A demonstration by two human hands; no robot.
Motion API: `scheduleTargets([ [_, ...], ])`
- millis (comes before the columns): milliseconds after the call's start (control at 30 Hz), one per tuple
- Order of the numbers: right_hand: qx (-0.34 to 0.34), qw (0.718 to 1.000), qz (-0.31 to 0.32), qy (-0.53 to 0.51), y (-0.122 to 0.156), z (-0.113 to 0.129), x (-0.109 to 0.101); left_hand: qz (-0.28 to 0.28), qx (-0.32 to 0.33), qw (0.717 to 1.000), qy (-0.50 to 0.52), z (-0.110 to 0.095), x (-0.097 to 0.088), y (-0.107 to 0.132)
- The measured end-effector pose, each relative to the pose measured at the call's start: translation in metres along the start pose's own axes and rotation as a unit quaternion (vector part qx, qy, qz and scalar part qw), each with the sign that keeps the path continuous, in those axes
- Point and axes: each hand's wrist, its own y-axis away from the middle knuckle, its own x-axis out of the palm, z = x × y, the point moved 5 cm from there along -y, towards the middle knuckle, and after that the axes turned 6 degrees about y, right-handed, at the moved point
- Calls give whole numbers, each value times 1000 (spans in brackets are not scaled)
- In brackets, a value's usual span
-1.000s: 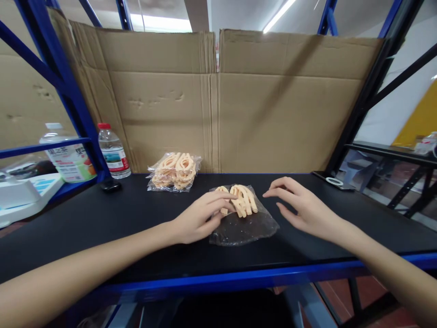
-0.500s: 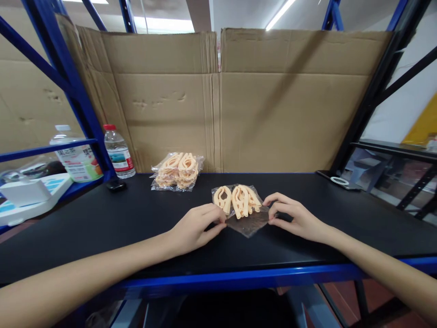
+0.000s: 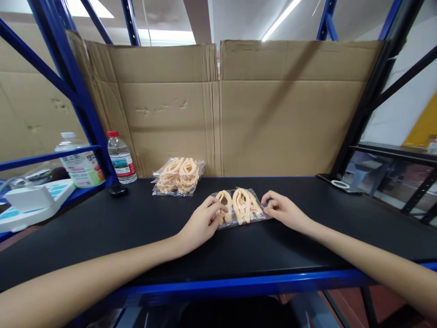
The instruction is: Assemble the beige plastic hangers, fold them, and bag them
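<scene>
A clear plastic bag lies flat on the black tabletop between my hands. Inside it are several cream-coloured, loop-shaped pieces, whose exact kind I cannot make out. At the bag's left edge, my left hand has its fingers curled over the plastic, with the index finger resting on top beside a loop. My right hand pinches the bag's right edge between thumb and bent fingers. Farther back on the left sits a stack of similar filled bags.
A red-capped water bottle and a small black object stand at the back left. Beside them are a larger bottle and a white power strip. A white ring lies on a dark flat object at back right. Cardboard walls the rear.
The loose flap that pointed toward me is now folded in at the bag's near edge. Both hands have shifted slightly, the right one inward. The view has tilted a little upward.
</scene>
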Motion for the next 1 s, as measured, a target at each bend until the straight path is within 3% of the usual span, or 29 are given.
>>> scheduleTargets([
  [133, -18, 992, -15, 127, -1, 1, -1, 51, 64, 994, -77, -2, 4, 4],
  [267, -9, 982, -22, 190, -4, -1, -3, 102, 131, 977, -131, -8, 4, 7],
  [467, -95, 956, 18, 278, -28, -5, -1, 127, 138, 968, -167, -14, 3, 9],
  [667, -143, 958, 74, 236, -84, -19, 10, 162, 170, 957, -172, -32, 13, 9],
  [833, -162, 953, 147, 209, -150, -11, 47, 203, 203, 936, -203, -32, 20, -15],
  [1000, -175, 954, 128, 205, -193, 11, 82, 230, 231, 930, -169, -19, 8, -41],
])
